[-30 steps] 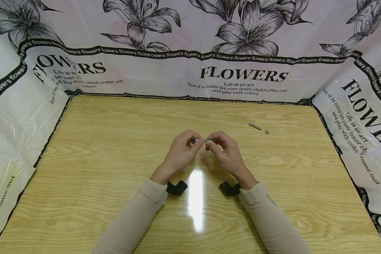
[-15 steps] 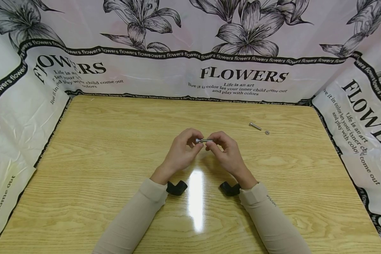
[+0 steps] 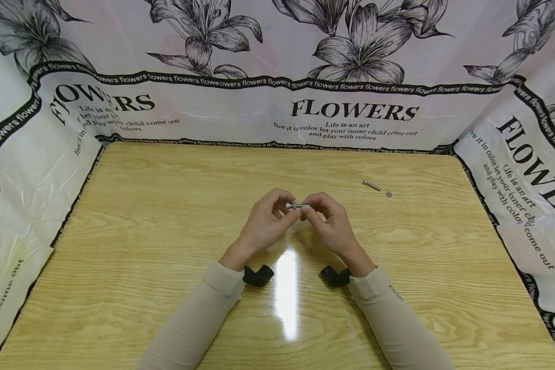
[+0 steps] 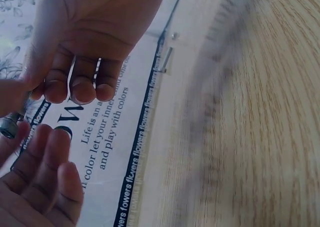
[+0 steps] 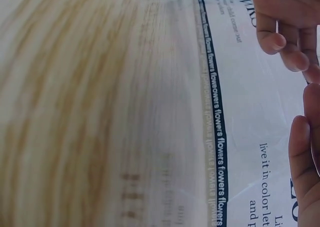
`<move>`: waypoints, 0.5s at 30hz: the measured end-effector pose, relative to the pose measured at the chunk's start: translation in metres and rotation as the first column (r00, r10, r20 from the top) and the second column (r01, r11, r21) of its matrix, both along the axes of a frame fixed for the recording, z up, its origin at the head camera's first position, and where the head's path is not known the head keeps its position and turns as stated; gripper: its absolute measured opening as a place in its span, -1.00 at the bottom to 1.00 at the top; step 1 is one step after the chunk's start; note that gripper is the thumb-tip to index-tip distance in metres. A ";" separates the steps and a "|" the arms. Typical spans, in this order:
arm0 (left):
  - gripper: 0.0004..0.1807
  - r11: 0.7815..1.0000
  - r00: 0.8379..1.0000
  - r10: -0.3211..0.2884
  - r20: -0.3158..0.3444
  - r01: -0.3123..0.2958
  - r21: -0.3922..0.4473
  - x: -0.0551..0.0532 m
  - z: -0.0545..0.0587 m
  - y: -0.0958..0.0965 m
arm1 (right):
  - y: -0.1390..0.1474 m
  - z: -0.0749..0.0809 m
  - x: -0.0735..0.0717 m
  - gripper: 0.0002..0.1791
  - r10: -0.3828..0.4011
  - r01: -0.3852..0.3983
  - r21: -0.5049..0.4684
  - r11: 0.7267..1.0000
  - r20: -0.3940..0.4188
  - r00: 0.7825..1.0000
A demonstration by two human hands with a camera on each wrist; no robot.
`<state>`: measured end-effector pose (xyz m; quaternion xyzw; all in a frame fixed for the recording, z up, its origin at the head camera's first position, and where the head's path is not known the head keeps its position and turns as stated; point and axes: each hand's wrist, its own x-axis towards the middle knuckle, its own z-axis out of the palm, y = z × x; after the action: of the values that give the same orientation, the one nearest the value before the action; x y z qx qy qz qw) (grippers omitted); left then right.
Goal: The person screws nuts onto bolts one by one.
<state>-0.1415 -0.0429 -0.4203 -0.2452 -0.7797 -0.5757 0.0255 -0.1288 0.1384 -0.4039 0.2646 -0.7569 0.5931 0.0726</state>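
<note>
Between both hands lies a small metal bolt [image 3: 301,205], roughly level, its head towards the left and a nut [image 3: 294,205] on its shank near the head. My right hand [image 3: 330,221] pinches the shank's right end between thumb and fingertips. The left hand [image 3: 265,221] has its thumb and forefinger curled round the head end, with head and nut visible between them. In the left wrist view the bolt's head [image 4: 9,126] peeks out at the left edge, beside the left hand's fingers [image 4: 50,147]. The right wrist view shows fingers [image 5: 300,147] of the right hand, with the bolt hidden.
A second bolt [image 3: 371,185] and a loose nut [image 3: 389,193] lie on the wooden table [image 3: 176,216], back right of the hands. Black wrist mounts [image 3: 258,276] jut inward under both wrists. A flower-printed sheet [image 3: 231,110] walls the table at the back and sides.
The left thumb and forefinger have shifted on the bolt, uncovering its head and the nut, which were hidden a second ago. My right hand keeps its pinch in place.
</note>
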 end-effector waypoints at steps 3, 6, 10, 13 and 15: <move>-0.80 1.000 0.999 -0.007 -0.041 0.008 0.025 -0.001 -0.001 0.002 | 0.001 0.000 0.001 -0.91 -0.008 0.008 0.003 1.000 0.004 1.000; -0.84 0.999 0.997 -0.012 -0.071 0.015 0.038 -0.001 -0.002 0.003 | 0.002 -0.001 0.001 -0.90 -0.007 0.007 0.003 1.000 -0.003 1.000; -0.89 0.998 0.999 -0.017 -0.052 0.019 0.054 0.000 -0.002 0.003 | 0.002 -0.002 0.000 -0.89 0.003 -0.003 -0.018 1.000 -0.019 1.000; -0.89 0.999 1.000 -0.011 -0.020 0.011 0.041 0.001 -0.001 0.002 | 0.002 -0.003 -0.001 -0.89 0.009 -0.010 -0.033 0.999 -0.020 1.000; -0.89 1.000 1.000 0.000 -0.008 0.000 0.024 0.002 -0.001 0.002 | 0.002 -0.003 -0.001 -0.90 0.012 -0.012 -0.032 0.999 -0.019 1.000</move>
<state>-0.1400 -0.0408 -0.4213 -0.2471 -0.7727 -0.5838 0.0317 -0.1296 0.1405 -0.4067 0.2734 -0.7451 0.6030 0.0801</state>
